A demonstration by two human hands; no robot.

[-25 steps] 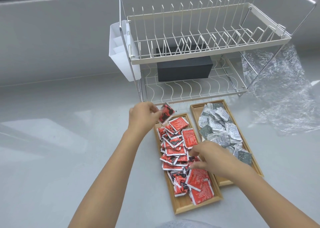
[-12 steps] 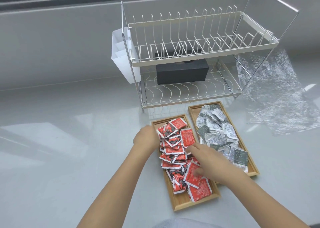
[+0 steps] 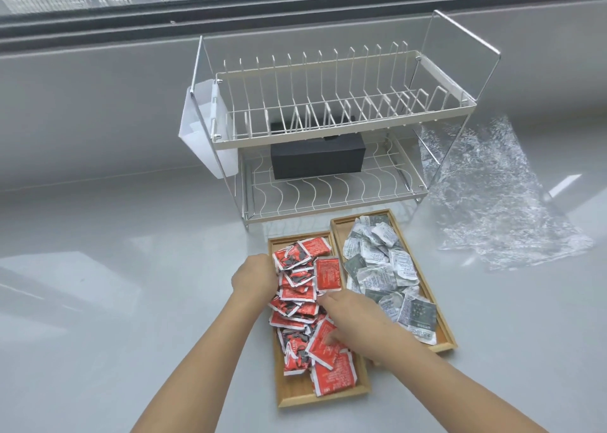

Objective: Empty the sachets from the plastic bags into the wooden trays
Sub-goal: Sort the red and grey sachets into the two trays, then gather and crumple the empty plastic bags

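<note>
Two wooden trays lie side by side in front of a dish rack. The left tray (image 3: pixel 295 396) holds a pile of red sachets (image 3: pixel 328 273). The right tray (image 3: pixel 441 330) is full of grey and white sachets (image 3: pixel 377 261). My left hand (image 3: pixel 254 276) is curled against the left edge of the red pile, and nothing shows in its grasp. My right hand (image 3: pixel 351 317) rests on the red sachets in the middle of the left tray with its fingers spread. A crumpled clear plastic bag (image 3: pixel 492 209) lies flat on the counter to the right.
A white two-tier wire dish rack (image 3: pixel 328 130) stands just behind the trays, with a black box (image 3: pixel 315 158) on its lower shelf and a white cutlery holder (image 3: pixel 203 146) on its left side. The grey counter stretches out to the left, and a window ledge runs along the back.
My left hand put down the red sachet it held and dropped to the pile's left edge. My right hand slid a little along the red sachets. The camera tilted up.
</note>
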